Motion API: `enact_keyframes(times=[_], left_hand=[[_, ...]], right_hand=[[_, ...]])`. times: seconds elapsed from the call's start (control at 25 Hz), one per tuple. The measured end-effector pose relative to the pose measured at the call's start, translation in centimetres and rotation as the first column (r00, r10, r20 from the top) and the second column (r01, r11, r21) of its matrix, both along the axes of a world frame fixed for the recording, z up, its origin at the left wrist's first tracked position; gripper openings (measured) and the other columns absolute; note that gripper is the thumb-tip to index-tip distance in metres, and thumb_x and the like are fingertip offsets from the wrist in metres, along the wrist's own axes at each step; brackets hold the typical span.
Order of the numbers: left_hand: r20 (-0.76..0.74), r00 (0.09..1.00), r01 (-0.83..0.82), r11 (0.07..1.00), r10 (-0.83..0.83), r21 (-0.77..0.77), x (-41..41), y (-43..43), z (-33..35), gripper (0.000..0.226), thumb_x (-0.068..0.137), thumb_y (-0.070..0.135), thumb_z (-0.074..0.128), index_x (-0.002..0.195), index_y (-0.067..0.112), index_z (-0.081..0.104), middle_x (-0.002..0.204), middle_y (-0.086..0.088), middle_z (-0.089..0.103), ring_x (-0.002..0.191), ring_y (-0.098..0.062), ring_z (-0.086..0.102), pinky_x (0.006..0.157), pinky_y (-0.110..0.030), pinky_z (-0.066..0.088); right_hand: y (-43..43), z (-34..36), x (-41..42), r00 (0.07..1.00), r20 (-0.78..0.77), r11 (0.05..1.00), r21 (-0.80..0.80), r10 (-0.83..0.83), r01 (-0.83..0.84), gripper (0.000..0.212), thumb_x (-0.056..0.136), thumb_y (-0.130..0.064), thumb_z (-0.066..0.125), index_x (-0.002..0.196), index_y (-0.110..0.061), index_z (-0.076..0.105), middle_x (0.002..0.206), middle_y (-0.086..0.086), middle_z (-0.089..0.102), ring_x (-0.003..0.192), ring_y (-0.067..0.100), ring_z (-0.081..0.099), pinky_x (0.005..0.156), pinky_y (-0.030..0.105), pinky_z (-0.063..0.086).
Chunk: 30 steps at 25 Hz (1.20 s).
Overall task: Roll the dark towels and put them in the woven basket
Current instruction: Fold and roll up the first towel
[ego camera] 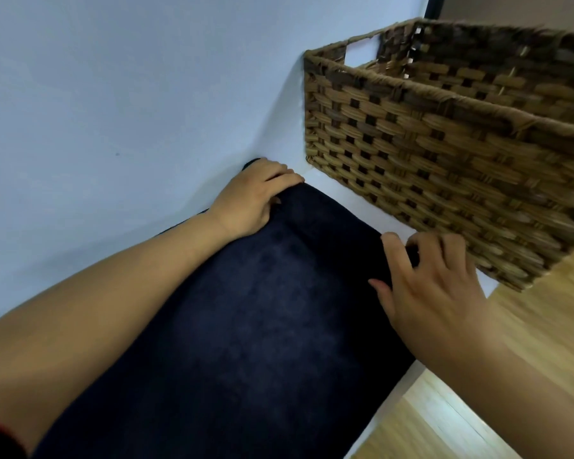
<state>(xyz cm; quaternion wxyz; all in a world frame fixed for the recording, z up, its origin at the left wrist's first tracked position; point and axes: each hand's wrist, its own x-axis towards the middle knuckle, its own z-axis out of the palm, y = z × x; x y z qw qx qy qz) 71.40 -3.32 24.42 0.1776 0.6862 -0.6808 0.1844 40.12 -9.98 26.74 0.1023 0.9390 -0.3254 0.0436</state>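
A dark towel [262, 309] lies spread flat along the white table [80, 111], its far end just short of the woven basket [444, 160], which stands on the same table near the edge, slightly right of the towel. Left hand [249, 200] sits at the towel's far left corner, fingers curled over the end edge and thumb on top of the cloth, pinching it; right hand [434, 283] is at the far right corner, fingers bent around the edge there, thumb pressed on the cloth, close beside the basket's near wall. Wood floor [544, 326] shows past the table edge on the right.
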Motion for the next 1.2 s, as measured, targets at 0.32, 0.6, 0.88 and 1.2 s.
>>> enact_keyframes(times=[0.32,0.6,0.88,1.2], left_hand=[[-0.049,0.999,0.015,1.000,-0.014,0.023,0.2,5.9,0.0,0.039,0.099,0.016,0.044,0.136,0.009,0.054,0.138,-0.012,0.054,0.136,-0.026,0.043,0.114,-0.039,0.034],[-0.079,0.983,-0.144,0.961,0.166,0.235,-0.2,5.4,5.4,0.044,0.087,0.038,0.067,0.129,0.026,0.058,0.106,0.004,0.068,0.099,-0.020,0.061,0.080,-0.027,0.039],[0.084,0.993,-0.114,0.733,0.077,0.670,-0.7,0.0,9.3,0.047,0.070,0.025,0.083,0.104,0.032,0.051,0.120,0.011,0.042,0.096,-0.023,0.050,0.082,-0.041,0.046],[-0.149,0.982,0.062,0.542,0.119,0.838,0.7,-1.7,7.5,0.057,0.085,0.018,0.068,0.126,0.051,0.044,0.126,0.014,0.057,0.116,-0.016,0.051,0.103,-0.044,0.041]], right_hand=[[5.4,-0.3,-1.0,0.983,-0.005,0.968,0.173,0.186,-0.182,0.088,0.091,-0.067,0.027,0.141,0.003,0.046,0.148,0.033,0.037,0.136,0.053,0.035,0.105,0.070,0.027],[8.2,1.4,0.4,0.954,-0.022,0.895,0.352,0.300,-0.273,0.076,0.087,-0.047,0.036,0.137,0.010,0.038,0.111,0.039,0.062,0.105,0.053,0.057,0.092,0.057,0.042],[2.0,4.7,3.7,0.942,0.259,0.903,0.316,0.214,-0.291,0.041,0.088,-0.057,0.053,0.119,-0.031,0.053,0.083,-0.011,0.059,0.079,0.017,0.057,0.064,0.030,0.041],[0.6,2.0,3.1,0.985,0.054,0.888,0.428,0.162,-0.169,0.079,0.092,-0.066,0.031,0.150,-0.024,-0.002,0.128,0.004,0.047,0.112,0.025,0.050,0.085,0.036,0.046]])
